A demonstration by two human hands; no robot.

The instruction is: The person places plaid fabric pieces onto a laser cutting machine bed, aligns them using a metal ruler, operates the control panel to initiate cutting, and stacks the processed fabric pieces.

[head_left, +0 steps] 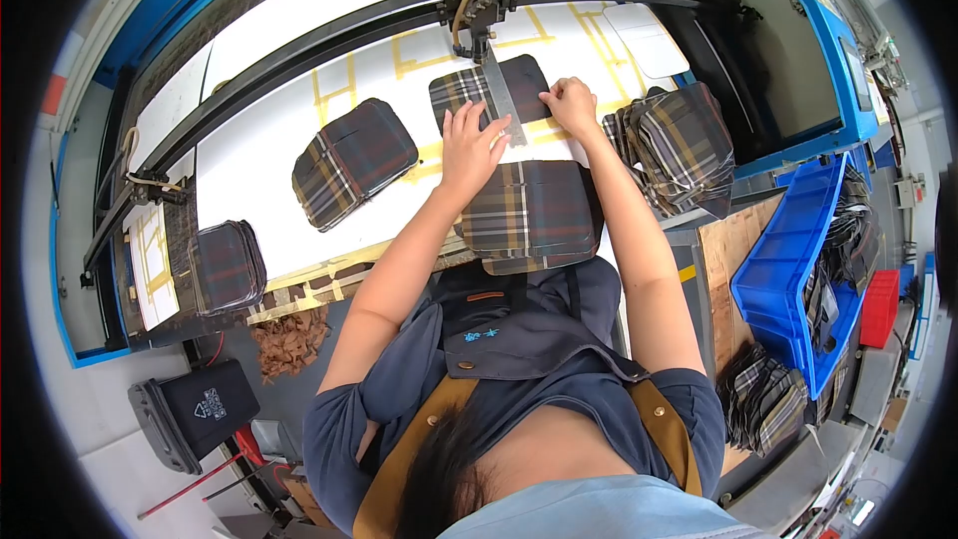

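A plaid fabric piece (pixel 459 90) with rounded corners lies on the white machine bed beneath the cutting head. Across it rests a metal ruler (pixel 504 95). My left hand (pixel 471 148) has its fingers spread, tips on the fabric and the ruler's lower end. At the fabric's right edge, the thumb and fingers of my right hand (pixel 572 106) are pinched together on it. Close to my body sits a stack of plaid pieces (pixel 529 210). Another plaid stack (pixel 356 162) is to the left, and a taller, uneven plaid pile (pixel 684 145) stands right of my right forearm.
The black gantry rail (pixel 329 40) with its cutting head (pixel 479 10) spans the white bed (pixel 269 165). A small plaid stack (pixel 230 265) lies at the bed's left corner. Blue crates (pixel 788 255) with plaid pieces stand at the right, near a red bin (pixel 880 307).
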